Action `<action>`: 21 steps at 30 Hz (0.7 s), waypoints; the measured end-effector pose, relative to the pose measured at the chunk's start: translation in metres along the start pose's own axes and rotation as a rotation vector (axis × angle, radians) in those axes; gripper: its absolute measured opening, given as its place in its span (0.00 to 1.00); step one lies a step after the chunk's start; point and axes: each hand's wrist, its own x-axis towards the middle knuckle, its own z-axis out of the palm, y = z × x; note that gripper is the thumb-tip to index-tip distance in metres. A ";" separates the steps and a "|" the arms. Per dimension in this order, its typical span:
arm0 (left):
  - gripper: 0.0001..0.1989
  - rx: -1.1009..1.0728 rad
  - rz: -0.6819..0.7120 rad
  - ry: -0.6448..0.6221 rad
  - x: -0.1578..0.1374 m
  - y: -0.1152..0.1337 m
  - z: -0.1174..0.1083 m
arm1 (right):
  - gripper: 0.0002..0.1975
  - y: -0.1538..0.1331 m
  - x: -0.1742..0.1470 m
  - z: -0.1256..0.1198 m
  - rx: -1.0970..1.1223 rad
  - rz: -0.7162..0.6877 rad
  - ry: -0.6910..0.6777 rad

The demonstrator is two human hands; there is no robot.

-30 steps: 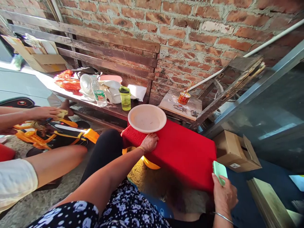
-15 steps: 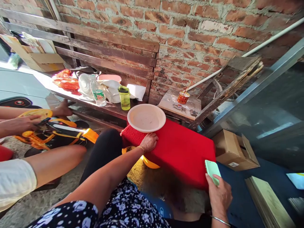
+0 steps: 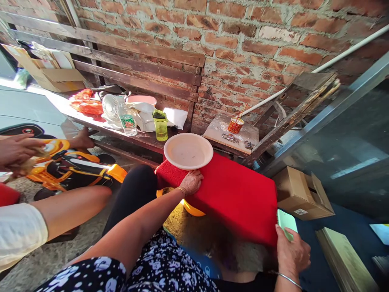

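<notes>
My left hand [image 3: 191,182] rests on the near edge of a red cloth [image 3: 237,194], its fingers curled and pressed into the cloth just below a basin. The cloth covers a low table; it looks rough at the left end and smooth toward the right. A shallow pale-pink plastic basin [image 3: 188,151] stands on the far left corner. At the cloth's right edge, my right hand [image 3: 293,251] grips a flat mint-green rectangular object [image 3: 287,223] with rounded corners. Its underside is hidden and I cannot tell its kind.
A wooden bench [image 3: 142,140] carries a green-lidded bottle [image 3: 160,125], a water bottle [image 3: 127,121] and a fan [image 3: 110,106]. A red paper cup [image 3: 235,125] and padlocks lie on a small board. A cardboard box [image 3: 300,192] sits right. Another person's hand [image 3: 20,152] is at left.
My right hand has moved right with the mint-green object, to just past the cloth's right edge. My left hand stays put. The other person's hands at left have shifted.
</notes>
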 end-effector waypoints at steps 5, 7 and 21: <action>0.12 -0.011 -0.003 0.004 0.001 -0.001 0.003 | 0.35 -0.015 0.000 -0.002 0.106 -0.123 0.040; 0.11 -0.010 -0.005 0.003 0.001 -0.001 0.002 | 0.36 -0.045 -0.020 0.006 0.214 -0.344 0.025; 0.11 0.010 -0.006 -0.009 0.000 0.002 0.000 | 0.24 -0.109 -0.064 0.043 0.029 -0.711 -0.054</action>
